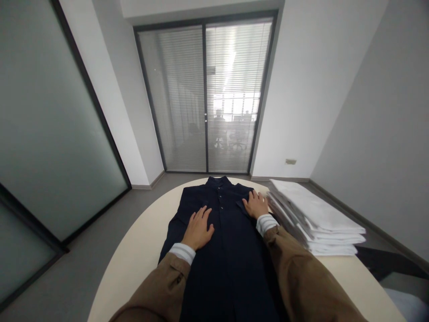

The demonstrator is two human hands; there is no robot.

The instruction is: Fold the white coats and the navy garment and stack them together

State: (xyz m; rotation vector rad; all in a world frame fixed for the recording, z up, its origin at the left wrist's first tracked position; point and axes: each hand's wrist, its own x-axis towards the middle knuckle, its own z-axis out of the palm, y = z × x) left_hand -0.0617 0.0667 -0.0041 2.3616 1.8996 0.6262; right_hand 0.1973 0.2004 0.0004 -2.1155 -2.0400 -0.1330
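Observation:
A dark navy shirt [223, 250] lies spread on the table, its collar at the far end and a short row of buttons running down below it. My left hand [198, 228] rests flat on the shirt's left chest area with the fingers stretched out. Over at the right shoulder, my right hand [256, 204] lies on the fabric, fingers extended and a little spread. A flap of cloth shows just beside its fingertips. Part of the shirt's right side is hidden under my right forearm.
A pale round-edged table [134, 250] carries the shirt. On its right stands a stack of folded white cloths [318, 214], close to my right forearm. Beyond the far edge are a glass door with blinds [231, 98] and a white wall [311, 89].

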